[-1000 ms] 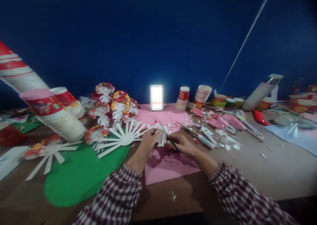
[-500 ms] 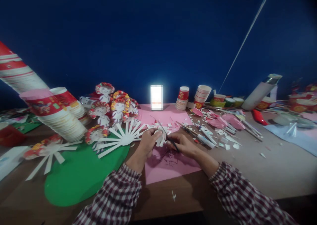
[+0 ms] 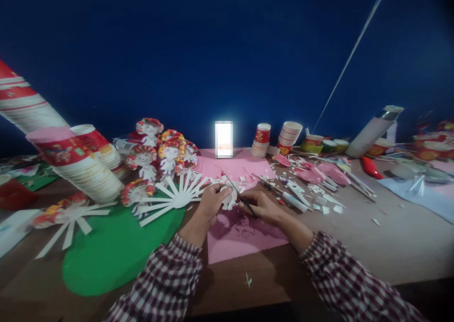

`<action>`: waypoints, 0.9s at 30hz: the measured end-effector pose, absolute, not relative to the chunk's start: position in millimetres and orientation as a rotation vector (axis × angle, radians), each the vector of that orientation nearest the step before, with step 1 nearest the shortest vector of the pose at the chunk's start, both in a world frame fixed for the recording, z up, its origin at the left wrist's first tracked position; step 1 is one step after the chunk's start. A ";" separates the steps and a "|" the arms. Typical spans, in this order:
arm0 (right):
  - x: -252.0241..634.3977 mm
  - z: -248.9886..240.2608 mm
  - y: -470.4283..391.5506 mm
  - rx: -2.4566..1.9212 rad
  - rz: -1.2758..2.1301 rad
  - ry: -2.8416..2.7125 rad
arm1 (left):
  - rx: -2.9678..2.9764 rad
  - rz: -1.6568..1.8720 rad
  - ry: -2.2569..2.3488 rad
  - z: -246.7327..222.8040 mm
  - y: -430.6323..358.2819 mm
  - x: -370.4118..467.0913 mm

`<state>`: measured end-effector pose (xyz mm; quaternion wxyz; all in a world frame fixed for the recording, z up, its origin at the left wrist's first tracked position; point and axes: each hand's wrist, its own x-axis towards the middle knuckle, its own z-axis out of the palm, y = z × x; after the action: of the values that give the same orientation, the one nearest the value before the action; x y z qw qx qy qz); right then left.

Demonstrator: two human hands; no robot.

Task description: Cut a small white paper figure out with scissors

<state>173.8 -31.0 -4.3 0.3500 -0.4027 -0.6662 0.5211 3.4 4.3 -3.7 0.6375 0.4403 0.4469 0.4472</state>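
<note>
My left hand [image 3: 212,203] pinches a small white paper cutout [image 3: 230,201], shaped like a little figure, between thumb and fingers. In my right hand [image 3: 261,205] is a pair of dark-handled scissors [image 3: 248,206], its blades pointing up and left against the cutout's right side. Just how far the blades are apart cannot be made out. Below both hands lies a pink paper sheet [image 3: 230,246] with dark scribbled lines. A white fan of paper strips [image 3: 181,198] rests left of my left hand, partly over a green sheet [image 3: 117,256].
Tall stacks of paper cups [image 3: 88,170] lean at the left. Paper dolls with red and yellow frills [image 3: 169,152] stand behind the fan. Brushes [image 3: 280,189], pink pieces [image 3: 335,173] and white scraps [image 3: 325,209] litter the right. A bright phone-like rectangle [image 3: 223,140] stands at the back.
The scissors' blades have shifted slightly up and left along the cutout. Both hands stay in nearly the same place.
</note>
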 end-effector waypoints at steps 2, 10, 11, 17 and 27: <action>173.5 -3.3 -31.2 -1.049 1.349 -1.724 | 1.001 1.020 1.017 -4.1 4.6 3.2; 173.8 0.4 -32.1 -1.035 1.364 -1.735 | 1.036 1.004 1.041 -5.5 5.7 2.4; 173.7 0.7 -32.3 -1.035 1.364 -1.735 | 1.038 1.002 1.042 -5.2 5.6 2.3; 171.6 1.2 -33.8 -1.059 1.407 -1.668 | 1.021 1.022 1.019 -3.7 4.7 3.0; 171.5 -2.3 -32.2 -1.086 1.383 -1.657 | 1.006 1.010 1.002 -4.8 4.3 2.7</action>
<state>171.5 -32.2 -2.3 0.3547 -0.4203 -0.6412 0.5351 2.7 4.3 -4.8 0.6440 0.4417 0.4398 0.4436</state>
